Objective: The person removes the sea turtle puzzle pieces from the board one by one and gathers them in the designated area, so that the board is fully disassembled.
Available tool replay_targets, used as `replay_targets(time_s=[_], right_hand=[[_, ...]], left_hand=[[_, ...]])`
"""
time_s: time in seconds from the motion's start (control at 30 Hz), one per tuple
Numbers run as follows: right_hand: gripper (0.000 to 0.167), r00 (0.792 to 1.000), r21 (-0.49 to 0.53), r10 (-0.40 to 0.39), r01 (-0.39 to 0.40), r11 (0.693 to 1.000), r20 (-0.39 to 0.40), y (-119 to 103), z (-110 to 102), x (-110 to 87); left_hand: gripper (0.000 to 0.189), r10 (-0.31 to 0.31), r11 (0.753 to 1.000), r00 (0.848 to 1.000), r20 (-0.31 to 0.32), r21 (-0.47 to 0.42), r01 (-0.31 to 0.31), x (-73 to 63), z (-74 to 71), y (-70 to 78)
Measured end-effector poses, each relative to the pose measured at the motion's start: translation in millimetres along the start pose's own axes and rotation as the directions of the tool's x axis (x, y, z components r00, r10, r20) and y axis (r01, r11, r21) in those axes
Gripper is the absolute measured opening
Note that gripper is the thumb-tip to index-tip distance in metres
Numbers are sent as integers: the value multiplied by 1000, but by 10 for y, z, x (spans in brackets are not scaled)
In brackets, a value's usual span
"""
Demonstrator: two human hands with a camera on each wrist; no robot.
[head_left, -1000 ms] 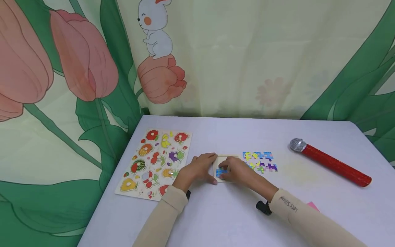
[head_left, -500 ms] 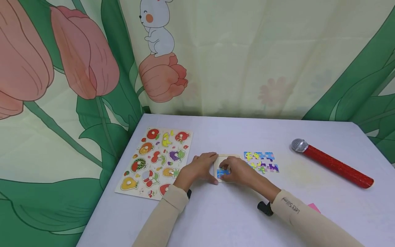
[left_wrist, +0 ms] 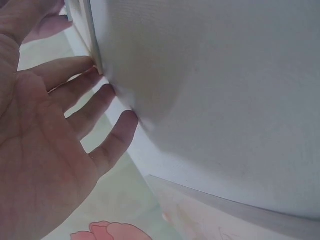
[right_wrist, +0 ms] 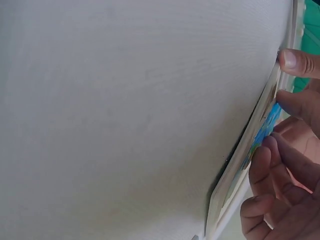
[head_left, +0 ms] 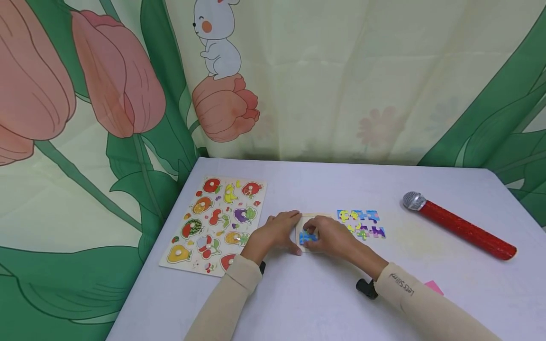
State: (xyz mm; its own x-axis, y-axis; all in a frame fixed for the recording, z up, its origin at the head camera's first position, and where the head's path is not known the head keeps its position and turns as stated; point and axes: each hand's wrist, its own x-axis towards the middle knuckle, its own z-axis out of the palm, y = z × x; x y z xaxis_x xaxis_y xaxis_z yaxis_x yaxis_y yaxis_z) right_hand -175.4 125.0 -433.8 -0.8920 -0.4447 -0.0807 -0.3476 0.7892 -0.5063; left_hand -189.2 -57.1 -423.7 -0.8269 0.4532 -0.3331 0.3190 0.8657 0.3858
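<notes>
A small wooden puzzle tray (head_left: 315, 215) lies on the white table, with blue jigsaw pieces (head_left: 305, 237) in its lower left part. My left hand (head_left: 276, 233) rests along the tray's left side, fingertips at the far corner and thumb at the near one. Its fingers are fairly straight in the left wrist view. My right hand (head_left: 330, 236) is over the tray with fingers curled. Thumb and fingertips pinch at a blue puzzle piece (right_wrist: 267, 125) low on the tray in the right wrist view. The right hand hides much of the tray's right half.
Several loose jigsaw pieces (head_left: 357, 215) lie in two rows right of the tray. A fruit knob-puzzle board (head_left: 223, 227) lies at left, close to the left forearm. A red microphone (head_left: 467, 228) is at right. A pink item (head_left: 434, 287) shows beside the right sleeve.
The right fingers shift slightly at the blue pieces, which sit a little differently in the tray. The left hand stays at the tray's edge; the head view moves slightly.
</notes>
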Motion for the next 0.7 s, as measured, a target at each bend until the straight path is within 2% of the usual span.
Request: replay_targets(time_s=[0.7], right_hand=[[41,999,-9,-45,45,999,-2,-9,-48,-13]], left_hand=[[100,-11,1000,1000,10,-3,11,-8,-16,23]])
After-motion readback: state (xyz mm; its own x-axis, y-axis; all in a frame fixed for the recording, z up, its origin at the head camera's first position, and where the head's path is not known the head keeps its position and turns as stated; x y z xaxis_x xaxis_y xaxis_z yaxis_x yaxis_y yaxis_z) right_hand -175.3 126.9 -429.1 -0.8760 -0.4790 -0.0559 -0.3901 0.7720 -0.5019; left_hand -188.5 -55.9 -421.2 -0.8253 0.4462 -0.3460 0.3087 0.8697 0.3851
